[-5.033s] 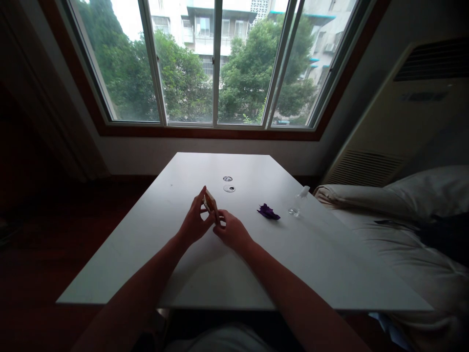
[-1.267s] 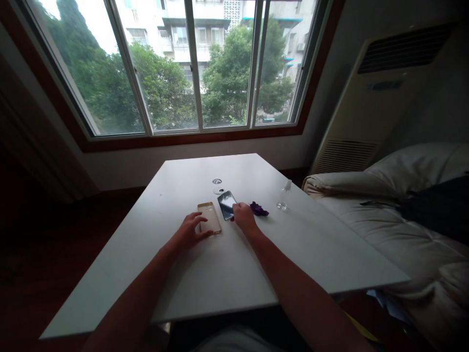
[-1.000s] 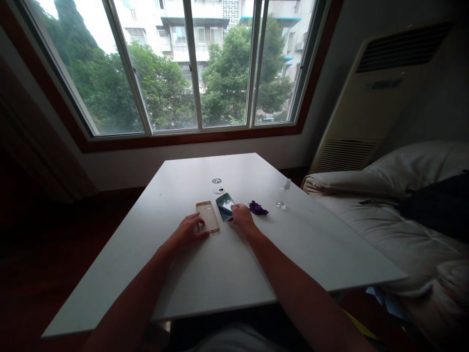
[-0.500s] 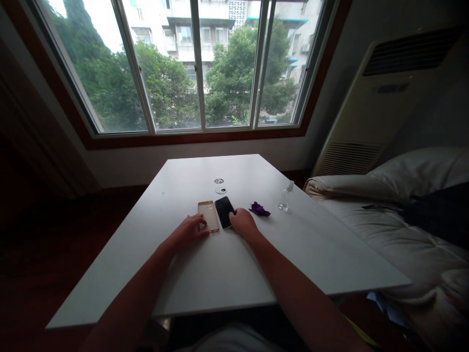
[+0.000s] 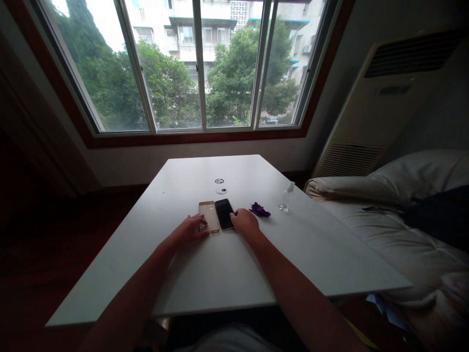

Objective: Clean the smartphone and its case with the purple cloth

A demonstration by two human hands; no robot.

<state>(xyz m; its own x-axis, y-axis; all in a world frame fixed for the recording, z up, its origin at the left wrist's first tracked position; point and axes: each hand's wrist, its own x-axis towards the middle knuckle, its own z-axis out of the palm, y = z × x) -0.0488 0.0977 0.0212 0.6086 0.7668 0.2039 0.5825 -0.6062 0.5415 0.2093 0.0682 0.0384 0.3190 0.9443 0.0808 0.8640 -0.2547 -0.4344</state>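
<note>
Window (image 5: 172, 93): four panes in pale frames across the top of the frame, edged by a reddish-brown wood surround (image 5: 198, 140)
View outside: green trees (image 5: 234, 78) and a pale building (image 5: 183, 32)
Light: daylight through the window, corners dim
Wall (image 5: 198, 150): pale strip below the window
Curtain (image 5: 40, 122): hanging in shadow at the left
Floor (image 5: 54, 234): dark reddish, lower left
Table (image 5: 311, 254): white top, centre to bottom
Vented cabinet (image 5: 373, 112): cream with dark grilles, upper right
Sofa (image 5: 359, 215): cream and padded, right edge, a dark cloth (image 5: 439, 215) on it

One phone (image 5: 223, 213), one case (image 5: 210, 213)
</note>
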